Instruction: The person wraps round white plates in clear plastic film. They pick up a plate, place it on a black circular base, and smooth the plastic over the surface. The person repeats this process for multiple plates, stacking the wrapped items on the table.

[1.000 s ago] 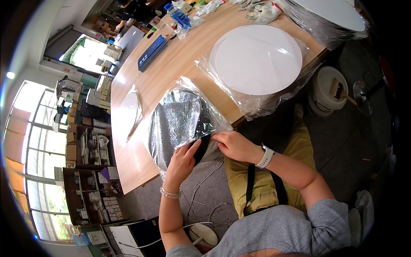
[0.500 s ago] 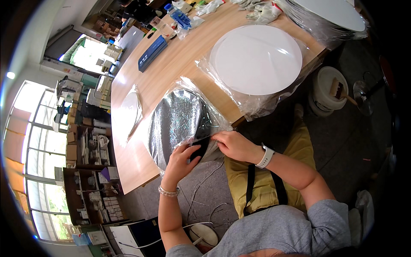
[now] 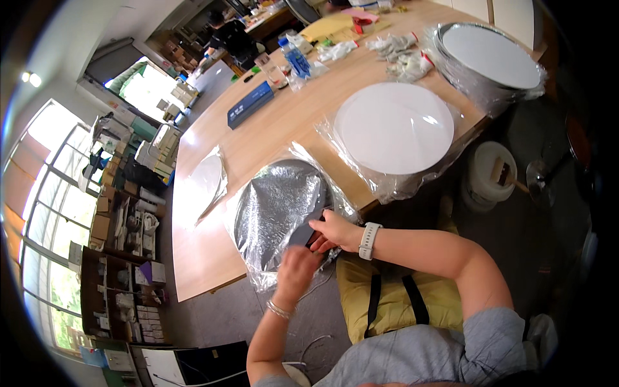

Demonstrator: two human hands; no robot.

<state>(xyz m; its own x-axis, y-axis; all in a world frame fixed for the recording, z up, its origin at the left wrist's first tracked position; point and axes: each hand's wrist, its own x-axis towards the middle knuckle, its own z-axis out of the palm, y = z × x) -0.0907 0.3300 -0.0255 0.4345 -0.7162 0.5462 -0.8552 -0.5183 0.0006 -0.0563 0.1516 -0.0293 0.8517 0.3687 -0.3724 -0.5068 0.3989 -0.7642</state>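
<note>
A round disc with a crinkled silver face [image 3: 274,209] lies in a clear plastic bag [image 3: 263,278] at the table's near edge. My right hand [image 3: 338,232], with a white watch on its wrist, is closed on a dark grey flap [image 3: 302,233] at the disc's near right side. Whether the flap belongs to the disc or is a separate piece, I cannot tell. Just below the flap, my left hand [image 3: 298,269] is smeared by motion, its fingers close to the bag's near edge. A beaded bracelet circles the left wrist.
Right of the disc, a large white round panel [image 3: 394,128] rests on plastic film. Wrapped round panels [image 3: 490,58] are stacked at far right; a smaller wrapped one [image 3: 207,180] lies left. A blue box [image 3: 250,104], bottle [image 3: 295,59] and gloves [image 3: 394,48] sit behind. A white bucket [image 3: 491,174] stands beside the table.
My left hand has lifted off the silver face and moved toward the near edge. My right hand has gone from the bag's edge to the dark flap. The view has shifted.
</note>
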